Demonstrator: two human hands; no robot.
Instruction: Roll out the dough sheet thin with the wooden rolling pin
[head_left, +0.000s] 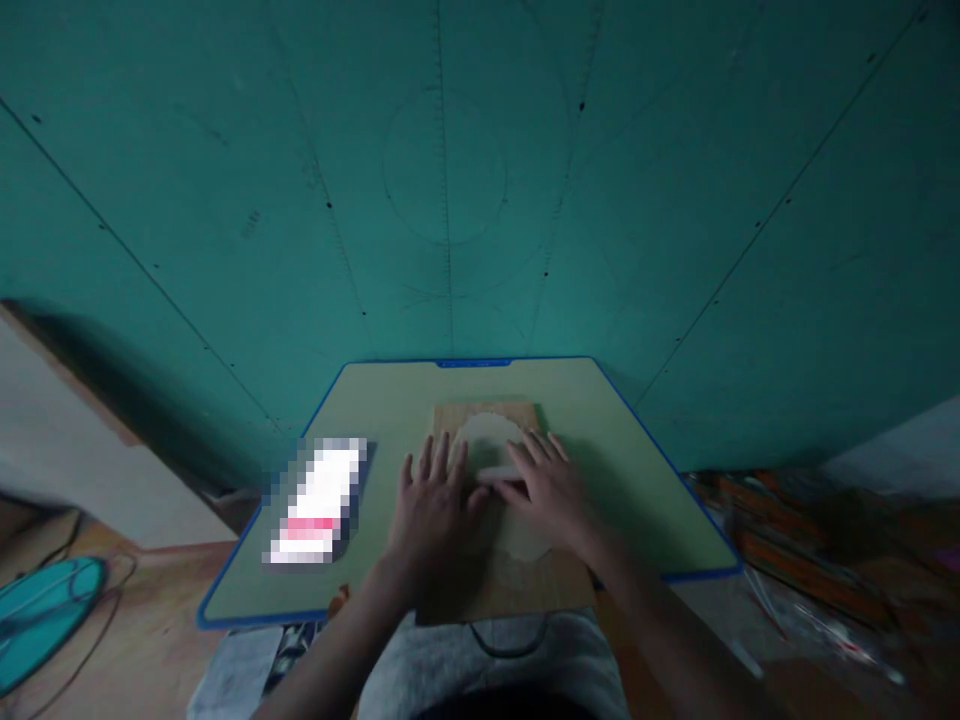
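Note:
A flattened pale sheet of dough (489,430) lies on a wooden board (510,592). Across its middle sits a short pale rod (498,474), showing only between my hands; whether it is a small rolling pin or rolled-up dough, I cannot tell. My left hand (436,490) rests palm down at the left side of the sheet, fingers stretched forward and a little apart. On the right, my right hand (546,482) is also palm down over the sheet and the rod's right end, its fingers spread. Both palms hide what is beneath them.
Under the board is a pale green tabletop (622,470) with a blue rim. A blurred-out phone-like rectangle (319,500) lies at its left. A green wall (480,250) rises behind. Clutter (810,560) covers the floor at right; a teal round object (52,610) is at lower left.

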